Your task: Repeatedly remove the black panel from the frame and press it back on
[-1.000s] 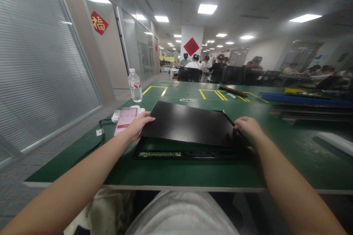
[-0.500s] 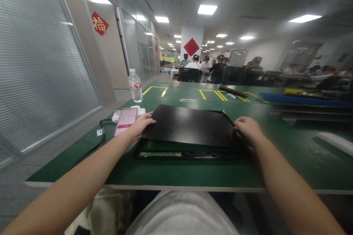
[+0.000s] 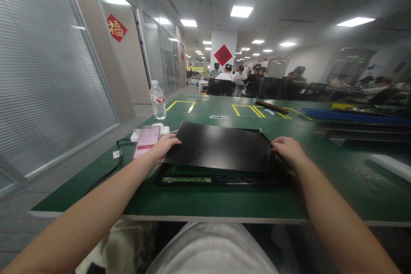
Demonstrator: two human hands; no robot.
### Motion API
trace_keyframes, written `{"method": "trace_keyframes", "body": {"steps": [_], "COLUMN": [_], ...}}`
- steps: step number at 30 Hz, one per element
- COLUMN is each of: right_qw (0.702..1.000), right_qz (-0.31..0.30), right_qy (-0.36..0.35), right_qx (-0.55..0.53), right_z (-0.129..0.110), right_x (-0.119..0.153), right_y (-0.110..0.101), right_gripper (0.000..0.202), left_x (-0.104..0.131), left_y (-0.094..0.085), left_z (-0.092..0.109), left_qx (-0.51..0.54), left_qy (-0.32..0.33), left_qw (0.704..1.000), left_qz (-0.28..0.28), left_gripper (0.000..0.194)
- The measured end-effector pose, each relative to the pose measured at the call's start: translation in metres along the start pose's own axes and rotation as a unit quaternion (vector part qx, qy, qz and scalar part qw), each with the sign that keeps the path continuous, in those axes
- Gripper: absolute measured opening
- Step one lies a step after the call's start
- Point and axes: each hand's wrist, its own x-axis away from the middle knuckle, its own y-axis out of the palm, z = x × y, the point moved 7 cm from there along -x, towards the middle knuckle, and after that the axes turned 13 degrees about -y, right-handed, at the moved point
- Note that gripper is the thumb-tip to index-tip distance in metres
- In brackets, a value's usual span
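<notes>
Centrally, a flat black panel lies over a thin black frame on a green tabletop, its left end raised and overhanging the frame. The left hand grasps the panel's left edge, thumb laid on the upper face. The right hand is closed, thumb against fingers, on a dark edge strip at the opposite end; whether this strip belongs to the panel or to the frame cannot be told. Along the near side of the frame, a narrow green circuit board is exposed toward the left. Just beside the left hand lie a smartphone with a pink screen and a white adapter; a black cable curves nearer the table's left edge. Farther back stands a clear plastic bottle with a red-and-white label. Yellow tape outlines mark the far tabletop, and a long blue bar lies at right. Seated people occupy the background.
</notes>
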Motion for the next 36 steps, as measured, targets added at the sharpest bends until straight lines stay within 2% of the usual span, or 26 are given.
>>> {"method": "trace_keyframes", "body": {"steps": [13,23,32,36], "right_qw": [1.000,1.000,0.999,0.998], "right_qz": [0.007,0.019,-0.036,-0.058], "right_qy": [0.003,0.001,-0.001,0.002], "right_qx": [0.010,-0.001,0.027,0.032], "right_z": [0.006,0.010,0.012,0.011], "right_x": [-0.003,-0.003,-0.007,-0.006], "right_y": [0.003,0.000,0.013,0.015], "right_gripper": [0.028,0.031,0.026,0.027], "left_x": [-0.003,-0.009,-0.007,-0.006], "left_y": [-0.001,-0.002,-0.001,0.001], "left_z": [0.000,-0.004,-0.002,-0.004], "left_qx": [-0.022,-0.003,0.003,0.002], "left_qy": [-0.002,-0.004,-0.001,-0.009], "left_qw": [1.000,1.000,1.000,1.000], "left_qz": [0.019,0.001,-0.009,-0.020], "left_gripper": [0.012,0.017,0.017,0.023]}}
